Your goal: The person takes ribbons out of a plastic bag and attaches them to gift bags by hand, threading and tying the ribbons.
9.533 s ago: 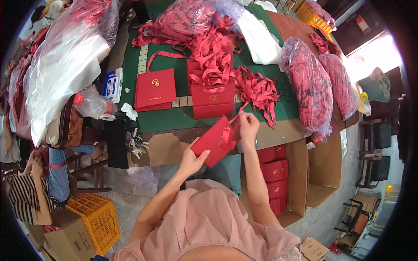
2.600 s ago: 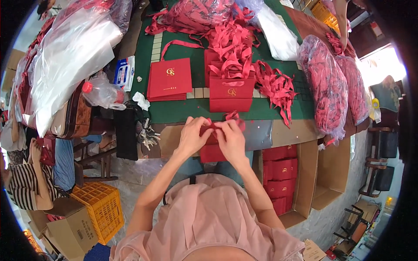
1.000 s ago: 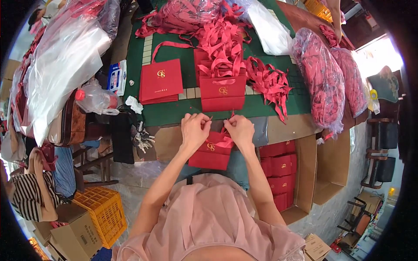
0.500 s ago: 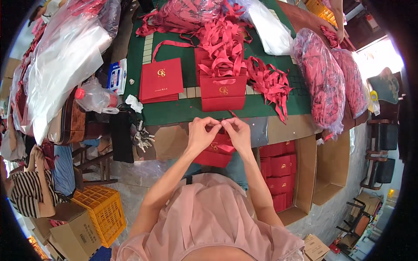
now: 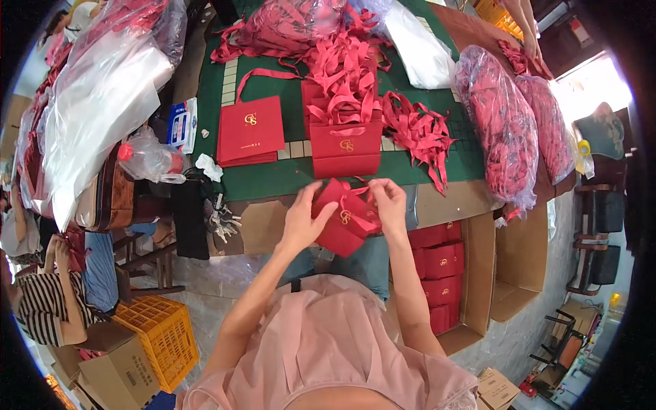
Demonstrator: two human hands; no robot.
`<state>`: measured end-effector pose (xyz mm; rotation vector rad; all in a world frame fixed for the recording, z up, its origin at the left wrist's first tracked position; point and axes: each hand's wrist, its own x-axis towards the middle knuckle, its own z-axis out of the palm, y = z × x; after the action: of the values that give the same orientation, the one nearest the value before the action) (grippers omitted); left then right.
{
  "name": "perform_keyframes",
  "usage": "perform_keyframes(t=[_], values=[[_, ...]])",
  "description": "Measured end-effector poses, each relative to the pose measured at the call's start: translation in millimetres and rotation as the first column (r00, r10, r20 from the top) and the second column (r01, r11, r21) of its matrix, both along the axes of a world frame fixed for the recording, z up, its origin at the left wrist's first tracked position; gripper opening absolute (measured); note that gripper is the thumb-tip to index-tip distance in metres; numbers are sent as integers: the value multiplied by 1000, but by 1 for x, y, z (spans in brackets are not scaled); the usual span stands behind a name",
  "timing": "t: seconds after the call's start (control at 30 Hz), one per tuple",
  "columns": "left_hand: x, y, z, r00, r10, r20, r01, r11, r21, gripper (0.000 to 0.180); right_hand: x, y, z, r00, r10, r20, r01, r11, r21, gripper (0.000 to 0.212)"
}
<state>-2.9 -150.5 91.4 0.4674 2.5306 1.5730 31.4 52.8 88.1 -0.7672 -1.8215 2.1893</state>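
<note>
Item in work: a small red paper bag with gold print (image 5: pixel 344 222), held tilted over the near edge of the tabletop (image 5: pixel 263 186), above the person's lap.

Left hand (image 5: pixel 301 217): holding; the thumb lies across the front face, at the bag's left side. Right hand (image 5: pixel 388 203): thumb and fingers narrow, at the bag's far right corner beside a red fabric ribbon (image 5: pixel 367 223); whether they grip it cannot be told.

Handling, in my judgement: the left hand should steady the bag without creasing its face; the ribbon is best drawn evenly, flat and untwisted, with little pull on the paper.

Edges and room: the standing red bags with gold print (image 5: pixel 346 158) are just beyond the fingers, so far-side travel is tight. More room appears to lie rightward along the brown cardboard strip (image 5: pixel 451 203), toward the plastic-wrapped red bundle (image 5: pixel 502 133). Leftward, the bunch of metal keys (image 5: pixel 222 222) limits a wide sweep. Near and right, the open cardboard box's wall (image 5: pixel 473 287) stands below the right forearm's side.
</note>
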Motion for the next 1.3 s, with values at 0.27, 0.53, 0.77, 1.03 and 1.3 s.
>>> perform_keyframes(t=[0.27, 0.53, 0.77, 1.03, 1.3], values=[[31, -10, 19, 930, -306, 205, 304, 952, 39, 65, -23, 24, -3, 985, -100, -143, 127, 973, 194, 13], [31, -34, 45, 922, -308, 236, 276, 948, 159, 56, -38, 30, 18, 995, -5, -95, 28, 969, 245, 19], [-30, -84, 72, 951, -114, 287, -56, 850, 524, 54, 2, 2, -23, 963, 57, -264, 112, 806, 581, 16], [-198, -107, 94, 994, 39, 102, -94, 786, 611, 41, 23, -35, -22, 968, 178, -179, 79, 460, 884, 17], [-309, -72, 24, 997, 64, -49, -32, 875, 483, 38, 25, -37, -22, 970, 185, -158, 63, 436, 898, 19]])
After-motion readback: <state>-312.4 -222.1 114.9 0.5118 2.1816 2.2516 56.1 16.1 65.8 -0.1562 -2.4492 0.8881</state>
